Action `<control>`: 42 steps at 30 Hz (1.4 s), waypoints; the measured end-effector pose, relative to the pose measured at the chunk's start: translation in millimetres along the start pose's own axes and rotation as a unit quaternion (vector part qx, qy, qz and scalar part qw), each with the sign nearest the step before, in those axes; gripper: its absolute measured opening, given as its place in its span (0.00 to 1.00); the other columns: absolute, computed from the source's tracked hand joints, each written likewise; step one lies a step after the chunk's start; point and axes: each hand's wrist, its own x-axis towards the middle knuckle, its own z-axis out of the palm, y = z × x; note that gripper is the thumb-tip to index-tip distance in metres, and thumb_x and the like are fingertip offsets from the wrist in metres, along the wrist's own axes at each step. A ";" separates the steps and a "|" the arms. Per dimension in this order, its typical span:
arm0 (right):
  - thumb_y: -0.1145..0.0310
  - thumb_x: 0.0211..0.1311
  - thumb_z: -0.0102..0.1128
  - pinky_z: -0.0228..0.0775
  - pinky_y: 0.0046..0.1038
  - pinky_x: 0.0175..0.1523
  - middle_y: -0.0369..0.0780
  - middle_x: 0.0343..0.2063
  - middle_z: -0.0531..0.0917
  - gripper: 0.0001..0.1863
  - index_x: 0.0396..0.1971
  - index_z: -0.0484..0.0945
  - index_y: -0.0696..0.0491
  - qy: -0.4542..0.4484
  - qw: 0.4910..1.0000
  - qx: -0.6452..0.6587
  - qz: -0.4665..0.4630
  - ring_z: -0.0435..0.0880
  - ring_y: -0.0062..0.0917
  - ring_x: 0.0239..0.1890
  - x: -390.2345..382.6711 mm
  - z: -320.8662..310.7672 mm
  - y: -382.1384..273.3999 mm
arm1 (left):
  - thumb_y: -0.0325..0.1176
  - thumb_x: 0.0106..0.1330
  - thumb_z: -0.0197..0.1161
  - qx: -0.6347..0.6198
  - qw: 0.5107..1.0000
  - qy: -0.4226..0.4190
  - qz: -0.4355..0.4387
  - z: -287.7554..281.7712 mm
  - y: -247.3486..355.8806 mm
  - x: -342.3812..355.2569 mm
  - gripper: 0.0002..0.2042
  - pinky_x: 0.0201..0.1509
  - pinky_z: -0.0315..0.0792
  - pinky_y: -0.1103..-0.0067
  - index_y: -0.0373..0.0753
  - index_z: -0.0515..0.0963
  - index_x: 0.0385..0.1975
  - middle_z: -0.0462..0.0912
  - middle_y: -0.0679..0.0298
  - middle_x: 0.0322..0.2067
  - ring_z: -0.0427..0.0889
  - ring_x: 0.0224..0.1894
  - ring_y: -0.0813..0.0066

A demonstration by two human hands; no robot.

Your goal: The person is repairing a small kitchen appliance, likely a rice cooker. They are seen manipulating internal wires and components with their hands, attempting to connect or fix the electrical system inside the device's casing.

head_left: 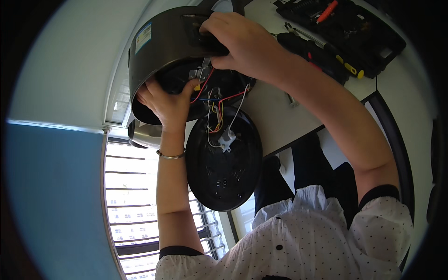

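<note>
The window [128,165] glares white; the fisheye rim is black.

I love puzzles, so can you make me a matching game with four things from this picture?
Things:
1. Left hand
2. Oval cover
3. Tool with a red handle
4. Bracelet

Clues:
A. Black, with wires reaching up from it
B. Silver-coloured
C. Reaching inside the black housing
D. In the open tool case

Pairs: 1-C, 2-A, 3-D, 4-B
</note>
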 end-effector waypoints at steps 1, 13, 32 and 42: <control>0.73 0.36 0.69 0.71 0.32 0.44 0.42 0.36 0.77 0.24 0.39 0.72 0.57 -0.004 1.000 0.000 0.001 0.76 0.36 0.41 -0.9 0.5 1.3 | 0.52 0.27 0.80 -0.004 1.000 0.003 0.000 1.3 1.3 0.9 0.50 0.58 0.58 0.59 0.31 0.65 0.53 0.69 0.48 0.50 0.64 0.53 0.46; 0.71 0.42 0.66 0.70 0.34 0.47 0.46 0.37 0.72 0.20 0.34 0.68 0.61 -0.097 0.992 0.015 0.074 0.73 0.39 0.44 4.6 -8.6 -6.3 | 0.51 0.24 0.81 0.030 0.995 0.065 0.066 7.2 -0.5 4.5 0.48 0.55 0.65 0.62 0.30 0.69 0.49 0.72 0.51 0.47 0.69 0.50 0.49; 0.73 0.41 0.63 0.69 0.33 0.50 0.49 0.34 0.74 0.15 0.29 0.70 0.63 -0.078 0.993 0.051 0.069 0.74 0.39 0.41 5.3 -2.7 0.0 | 0.51 0.24 0.81 0.016 0.996 0.055 0.071 8.6 -5.5 6.2 0.50 0.55 0.64 0.62 0.30 0.68 0.50 0.70 0.49 0.48 0.68 0.50 0.50; 0.73 0.40 0.63 0.69 0.33 0.51 0.50 0.34 0.74 0.15 0.28 0.71 0.63 -0.075 0.990 0.071 0.098 0.75 0.39 0.42 6.4 -3.8 -2.9 | 0.49 0.23 0.82 -0.005 0.995 0.081 0.060 11.4 -6.6 5.5 0.47 0.55 0.66 0.64 0.29 0.71 0.48 0.72 0.51 0.47 0.69 0.51 0.53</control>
